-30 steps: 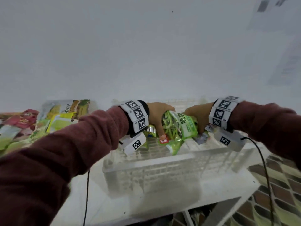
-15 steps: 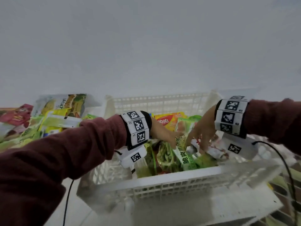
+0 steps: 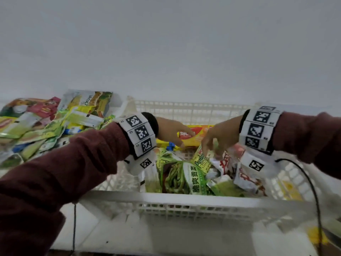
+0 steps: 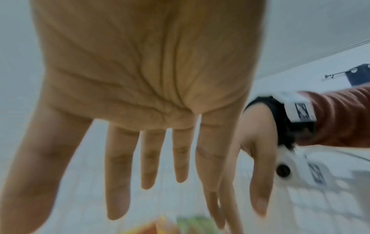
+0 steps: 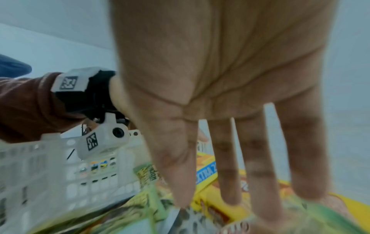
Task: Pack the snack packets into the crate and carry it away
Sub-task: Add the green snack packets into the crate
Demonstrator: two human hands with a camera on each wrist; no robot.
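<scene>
A white slatted crate (image 3: 184, 199) sits on the white table in front of me and holds several snack packets: a green vegetable packet (image 3: 181, 177), a Pandan packet (image 3: 202, 159), a yellow wafer box (image 3: 198, 134) and red-and-white packets (image 3: 239, 172). Both hands hover inside the crate above the packets. My left hand (image 3: 171, 131) has straight, spread fingers (image 4: 148, 159) and holds nothing. My right hand (image 3: 215, 139) also shows straight fingers (image 5: 258, 159) pointing down at the packets, empty. A pile of more snack packets (image 3: 48, 122) lies left of the crate.
A white wall rises directly behind the table. The table's front edge (image 3: 166, 242) runs below the crate. Black cables (image 3: 313, 196) hang from both wrist cameras. A patterned floor shows at the lower right.
A second ago both hands gripped a bundle of green packets above the crate. They lowered it in and let go; now the fingers are spread and the packets lie in the crate.
</scene>
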